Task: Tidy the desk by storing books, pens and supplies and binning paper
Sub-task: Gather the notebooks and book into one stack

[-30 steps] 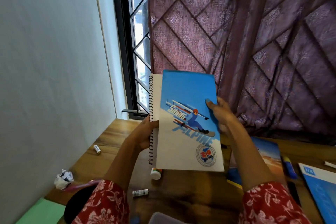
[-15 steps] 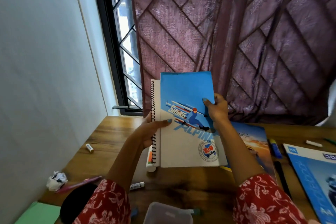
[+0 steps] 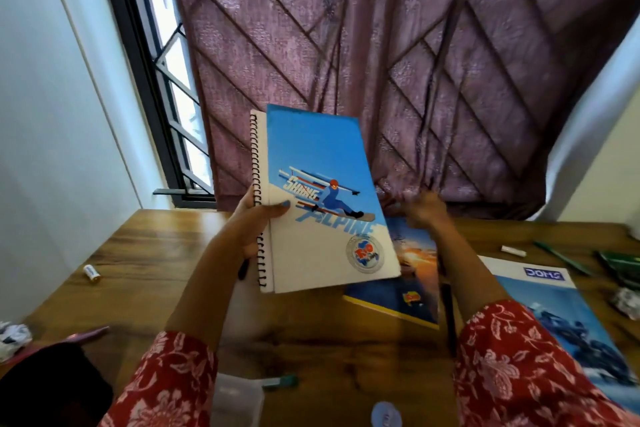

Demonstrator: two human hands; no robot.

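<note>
The left hand (image 3: 254,222) grips two stacked notebooks (image 3: 322,204) above the desk (image 3: 145,253); the blurred right hand (image 3: 424,213) looks loosely curled, its grip unclear.

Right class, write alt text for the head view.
A person's left hand holds up a spiral notebook above a wooden desk; the blurred right hand is beside it, touching nothing.
</note>
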